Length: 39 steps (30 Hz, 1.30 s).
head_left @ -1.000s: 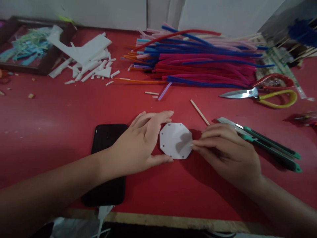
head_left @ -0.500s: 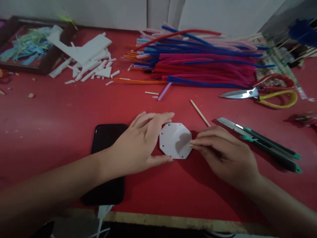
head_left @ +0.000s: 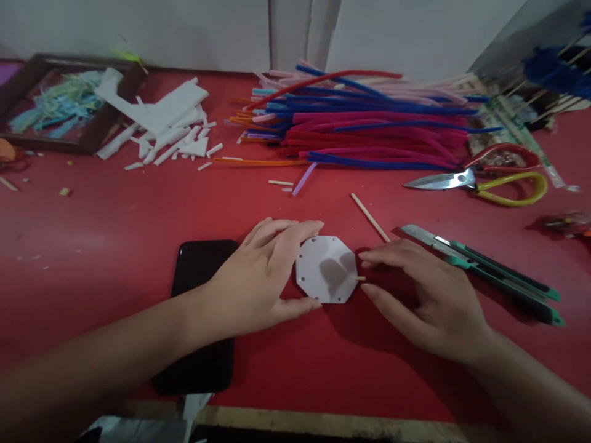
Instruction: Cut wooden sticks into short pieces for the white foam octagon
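Note:
A white octagonal piece (head_left: 316, 271) with small holes along its edge lies flat on the red tabletop. My left hand (head_left: 258, 274) grips it from the left, index finger at its upper edge and thumb at its lower edge. From the octagon's right edge a short wooden stick (head_left: 361, 278) pokes out; its inner end is hard to make out. Just to the right, my right hand (head_left: 422, 295) is open, with thumb and fingers apart on either side of the stick and nothing held. Shadows of the hand fall across the octagon.
A black phone (head_left: 203, 264) lies under my left forearm. A longer wooden stick (head_left: 369, 216), a green-black utility knife (head_left: 489, 271) and scissors (head_left: 466, 178) lie to the right. Behind are colourful pipe cleaners (head_left: 369, 123), white scraps (head_left: 170, 117) and a brown tray (head_left: 87, 138).
My right thumb and fingers have parted and let go of the short wooden stick, which stays at the octagon's right edge. My left hand keeps its grip. The view has shifted slightly.

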Motion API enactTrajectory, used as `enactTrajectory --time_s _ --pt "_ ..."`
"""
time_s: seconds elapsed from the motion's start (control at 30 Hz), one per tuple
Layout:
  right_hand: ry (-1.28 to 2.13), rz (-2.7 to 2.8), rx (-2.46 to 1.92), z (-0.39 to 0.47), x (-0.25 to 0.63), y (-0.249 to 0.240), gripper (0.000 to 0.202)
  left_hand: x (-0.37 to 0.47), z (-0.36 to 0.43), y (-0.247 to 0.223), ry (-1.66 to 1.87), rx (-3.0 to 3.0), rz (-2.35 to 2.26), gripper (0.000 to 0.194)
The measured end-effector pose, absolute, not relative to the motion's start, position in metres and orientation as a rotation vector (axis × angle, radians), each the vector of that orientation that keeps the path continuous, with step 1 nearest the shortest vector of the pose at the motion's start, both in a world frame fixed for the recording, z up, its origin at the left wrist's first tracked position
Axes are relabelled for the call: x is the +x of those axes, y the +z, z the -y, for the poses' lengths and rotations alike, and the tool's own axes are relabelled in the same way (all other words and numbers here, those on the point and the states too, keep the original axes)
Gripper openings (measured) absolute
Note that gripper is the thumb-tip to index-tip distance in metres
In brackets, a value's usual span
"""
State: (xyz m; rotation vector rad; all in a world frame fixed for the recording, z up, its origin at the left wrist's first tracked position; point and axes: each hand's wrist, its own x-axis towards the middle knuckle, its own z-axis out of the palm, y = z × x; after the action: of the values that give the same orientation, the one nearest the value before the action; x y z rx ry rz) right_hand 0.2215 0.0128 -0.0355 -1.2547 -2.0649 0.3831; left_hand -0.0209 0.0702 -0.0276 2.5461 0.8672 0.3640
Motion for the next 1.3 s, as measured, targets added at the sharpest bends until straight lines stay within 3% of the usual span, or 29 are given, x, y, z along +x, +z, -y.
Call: enactTrajectory --time_s 0.47,0.73,1.1,1.3 --pt "0.48 2.05 -1.09 -0.016 0.222 -0.034 0.023 -0.02 -0.071 -0.026 0.37 2.544 -0.877 0.076" --pt "0.468 1.985 -1.059 -0.014 0.219 -0.03 0.027 -0.02 -0.071 -0.027 0.294 2.647 -0.816 0.048" --pt "0.299 1.902 -1.435 -0.016 0.222 -0.041 0.008 -0.02 -0.072 -0.026 0.316 2.552 -0.849 0.085" --pt "0.282 1.932 -1.425 -0.016 0.22 -0.038 0.009 -0.019 -0.071 -0.026 0.313 2.512 -0.878 0.092"
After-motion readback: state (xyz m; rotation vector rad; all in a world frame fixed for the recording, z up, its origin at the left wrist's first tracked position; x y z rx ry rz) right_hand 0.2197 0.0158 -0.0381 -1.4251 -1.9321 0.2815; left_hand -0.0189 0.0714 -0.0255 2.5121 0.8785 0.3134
